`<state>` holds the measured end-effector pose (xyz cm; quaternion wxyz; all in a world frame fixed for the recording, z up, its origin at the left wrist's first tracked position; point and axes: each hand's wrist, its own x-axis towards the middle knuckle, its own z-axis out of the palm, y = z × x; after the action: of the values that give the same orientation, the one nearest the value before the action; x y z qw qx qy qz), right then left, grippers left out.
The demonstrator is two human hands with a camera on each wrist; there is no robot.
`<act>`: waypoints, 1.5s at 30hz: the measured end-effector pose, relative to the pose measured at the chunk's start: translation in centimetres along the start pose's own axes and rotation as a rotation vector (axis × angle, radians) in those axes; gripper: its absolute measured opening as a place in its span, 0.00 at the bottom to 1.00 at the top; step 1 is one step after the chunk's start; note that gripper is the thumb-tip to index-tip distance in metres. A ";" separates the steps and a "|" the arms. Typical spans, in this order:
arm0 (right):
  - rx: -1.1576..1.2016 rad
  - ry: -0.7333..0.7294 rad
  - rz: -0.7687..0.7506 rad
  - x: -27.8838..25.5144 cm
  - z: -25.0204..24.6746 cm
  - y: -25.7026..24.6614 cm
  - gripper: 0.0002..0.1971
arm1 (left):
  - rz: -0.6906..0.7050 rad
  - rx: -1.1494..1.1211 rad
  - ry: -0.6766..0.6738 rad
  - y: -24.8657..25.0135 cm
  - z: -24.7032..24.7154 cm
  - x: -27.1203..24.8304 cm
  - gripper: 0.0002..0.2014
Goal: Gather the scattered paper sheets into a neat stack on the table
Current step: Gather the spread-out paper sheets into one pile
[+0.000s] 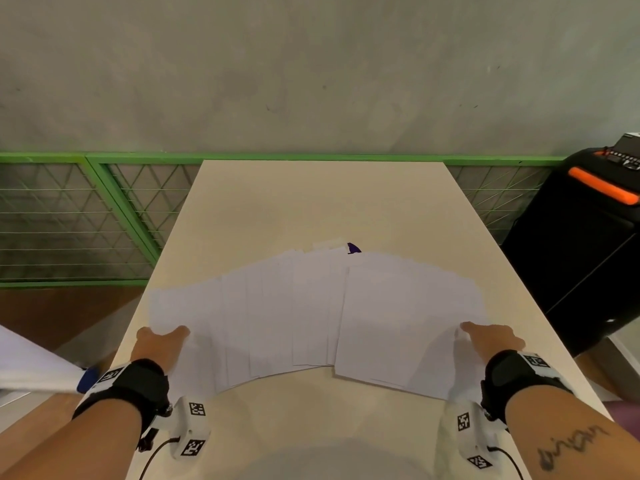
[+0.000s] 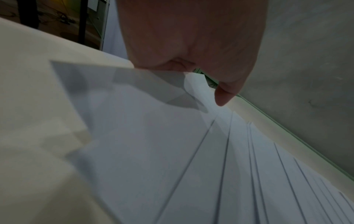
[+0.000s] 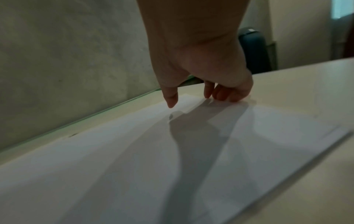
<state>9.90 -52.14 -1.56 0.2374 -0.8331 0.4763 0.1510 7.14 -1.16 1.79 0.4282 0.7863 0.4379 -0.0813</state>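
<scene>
Several white paper sheets (image 1: 311,313) lie fanned in an overlapping arc across the near half of the cream table (image 1: 311,202). My left hand (image 1: 162,336) is at the fan's left end. In the left wrist view its fingers are tucked under the lifted edge of the end sheet (image 2: 153,144), with the thumb (image 2: 224,97) above the paper. My right hand (image 1: 488,336) is at the fan's right end. Its bent fingertips (image 3: 220,95) touch the edge of the top sheet (image 3: 134,151), and the thumb hovers just over the paper.
A small purple object (image 1: 353,248) peeks out behind the fan's far edge. A black case with an orange handle (image 1: 588,237) stands right of the table. A green mesh fence (image 1: 104,209) runs behind it. A white sheet (image 1: 27,365) and a blue item (image 1: 86,377) lie off the table's left.
</scene>
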 end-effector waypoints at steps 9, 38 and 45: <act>0.100 -0.026 -0.028 0.1 0.9 -1.2 0.32 | -0.006 0.323 0.106 0.9 0.1 -0.7 0.34; 0.193 -0.244 -0.231 -5.7 3.2 -7.1 0.17 | 0.051 0.059 0.052 1.2 1.4 -1.1 0.32; 0.196 -0.255 -0.276 -7.2 4.1 -8.0 0.13 | 0.090 -0.128 -0.008 0.6 0.9 -1.1 0.27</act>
<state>13.10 -41.33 0.45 0.3939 -0.8375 0.3362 0.1743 7.13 -2.71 2.13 0.4824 0.7760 0.4047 -0.0367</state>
